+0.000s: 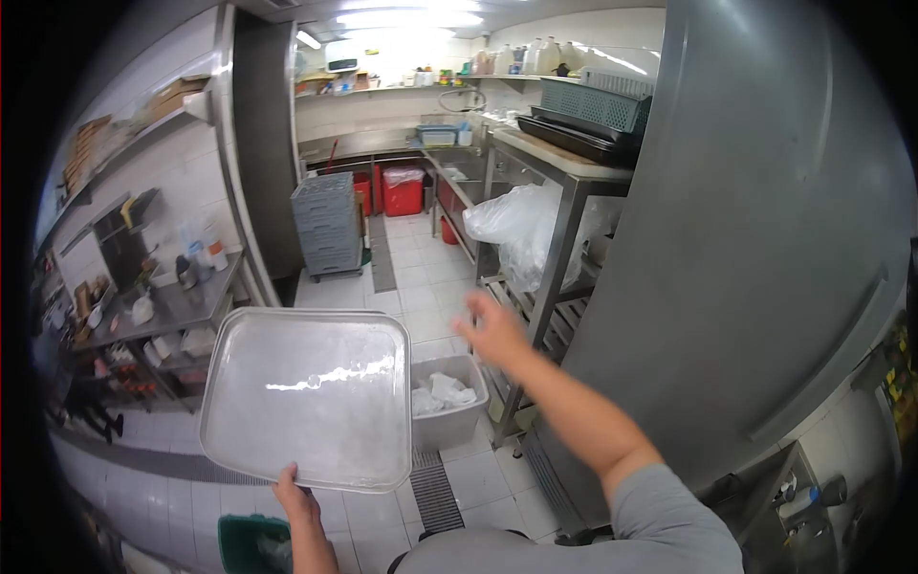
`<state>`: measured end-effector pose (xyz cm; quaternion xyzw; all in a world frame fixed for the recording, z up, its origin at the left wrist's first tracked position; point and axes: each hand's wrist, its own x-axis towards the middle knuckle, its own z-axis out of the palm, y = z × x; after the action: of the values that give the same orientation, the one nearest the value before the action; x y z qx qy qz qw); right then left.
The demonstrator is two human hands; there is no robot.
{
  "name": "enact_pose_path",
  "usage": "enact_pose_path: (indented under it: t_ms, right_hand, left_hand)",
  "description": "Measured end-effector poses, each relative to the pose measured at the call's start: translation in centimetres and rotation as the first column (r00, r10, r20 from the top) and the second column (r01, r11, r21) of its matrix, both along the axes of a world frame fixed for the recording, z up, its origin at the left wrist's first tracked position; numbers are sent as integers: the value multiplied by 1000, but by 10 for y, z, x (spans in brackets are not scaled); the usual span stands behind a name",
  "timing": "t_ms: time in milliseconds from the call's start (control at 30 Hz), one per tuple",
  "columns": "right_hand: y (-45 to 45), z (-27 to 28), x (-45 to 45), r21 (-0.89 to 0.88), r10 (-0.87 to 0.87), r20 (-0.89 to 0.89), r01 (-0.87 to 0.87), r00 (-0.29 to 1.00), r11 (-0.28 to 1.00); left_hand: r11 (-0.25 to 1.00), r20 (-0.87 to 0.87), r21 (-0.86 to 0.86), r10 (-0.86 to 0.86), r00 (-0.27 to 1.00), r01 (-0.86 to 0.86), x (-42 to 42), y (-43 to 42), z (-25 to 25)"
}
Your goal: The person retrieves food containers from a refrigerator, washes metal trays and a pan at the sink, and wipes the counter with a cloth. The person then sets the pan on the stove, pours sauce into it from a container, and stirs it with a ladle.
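My left hand (292,488) grips the near edge of a rectangular metal tray (311,402), its thumb over the rim and its other fingers hidden below. The tray is shiny, with a raised rim that looks doubled along the far edge. My right hand (490,330) is stretched forward, to the right of the tray and apart from it. Its fingers are slightly blurred but spread, with nothing in them. Below that hand stands a grey bin (454,421) holding crumpled white plastic or paper.
A steel rack (555,277) bears clear plastic bags (531,230), with black trays and a green crate (593,103) on top. A tall steel cabinet (755,210) rises at right. Stacked grey crates (328,225) and red bins (403,196) stand ahead. A green bin (234,545) is at lower left.
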<state>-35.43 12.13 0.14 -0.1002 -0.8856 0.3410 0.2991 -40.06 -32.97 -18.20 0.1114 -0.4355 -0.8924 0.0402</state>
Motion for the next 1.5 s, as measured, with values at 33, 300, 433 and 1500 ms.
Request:
enact_pose_path:
  t_ms: [33, 300, 433, 1500]
  right_hand:
    - [36, 26, -14, 143, -24, -156, 47, 987, 989]
    - [172, 260, -19, 702, -436, -389, 568, 812, 431]
    - [241, 291, -43, 823, -538, -324, 512, 778, 245]
    - [216, 338, -70, 944, -697, -14, 240, 717, 228]
  left_hand:
    - [1000, -14, 2, -15, 1000, 15, -22, 13, 15]
    - [929, -236, 84, -333, 913, 361, -177, 161, 160]
    - [852, -310, 139, -447, 839, 505, -200, 248, 254]
    - [-83, -85, -743, -972, -217, 664, -293, 631, 418]
